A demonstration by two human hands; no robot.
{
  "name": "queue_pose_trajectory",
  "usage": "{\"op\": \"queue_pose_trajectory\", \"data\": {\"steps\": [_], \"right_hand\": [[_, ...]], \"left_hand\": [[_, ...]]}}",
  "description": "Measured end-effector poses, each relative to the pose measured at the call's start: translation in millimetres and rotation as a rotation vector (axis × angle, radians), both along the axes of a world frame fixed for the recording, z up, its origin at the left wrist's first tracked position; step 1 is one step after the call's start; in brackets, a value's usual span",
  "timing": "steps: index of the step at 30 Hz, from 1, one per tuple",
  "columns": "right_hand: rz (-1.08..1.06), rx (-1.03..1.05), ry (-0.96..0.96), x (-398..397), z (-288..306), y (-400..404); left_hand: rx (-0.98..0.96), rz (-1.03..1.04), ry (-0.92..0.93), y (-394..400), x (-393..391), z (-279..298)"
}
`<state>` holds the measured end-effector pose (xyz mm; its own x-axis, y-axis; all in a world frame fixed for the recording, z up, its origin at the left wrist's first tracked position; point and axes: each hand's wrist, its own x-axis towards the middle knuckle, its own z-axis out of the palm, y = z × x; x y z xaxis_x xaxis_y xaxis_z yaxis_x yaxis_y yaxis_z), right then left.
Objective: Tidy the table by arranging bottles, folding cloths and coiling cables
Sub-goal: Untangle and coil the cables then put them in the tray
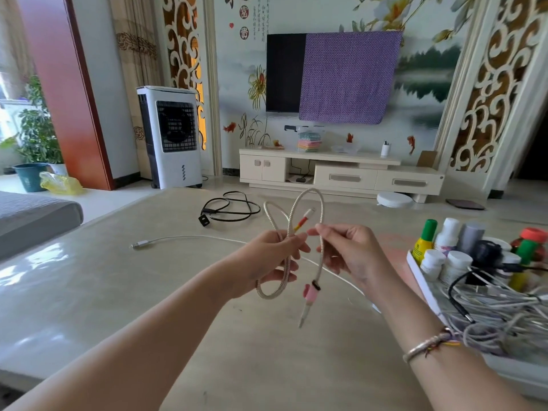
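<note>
A silver braided cable is held up above the table in loose loops. My left hand grips the gathered strands where they cross. My right hand pinches one strand just to the right of that. The cable's pink-sleeved plug end hangs down between my hands, and a red-and-yellow end points up inside the loop. A thin white cable lies on the table behind my hands. A black power cord lies further back. Several bottles stand in a white tray at the right.
The tray at the right also holds a tangle of white and black cables. The beige glossy table spreads out to the left and front. A grey cushion sits beyond its left edge. A TV cabinet and an air cooler stand further off.
</note>
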<state>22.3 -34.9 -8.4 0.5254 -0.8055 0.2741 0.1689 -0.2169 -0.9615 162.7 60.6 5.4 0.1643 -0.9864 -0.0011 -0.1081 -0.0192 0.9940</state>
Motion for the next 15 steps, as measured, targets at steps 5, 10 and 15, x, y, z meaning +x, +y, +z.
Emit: {"op": "queue_pose_trajectory", "data": {"steps": [5,10,15], "right_hand": [[-0.139,-0.187,0.125,9,0,10],[-0.265,-0.45,0.311,7,-1,15],[-0.249,-0.515,0.308,-1,-3,14]], "left_hand": [[0.046,-0.055,0.01,-2,-11,-6],[0.072,-0.084,0.053,-2,-7,-6],[0.052,0.016,0.172,-3,-3,-4]]}}
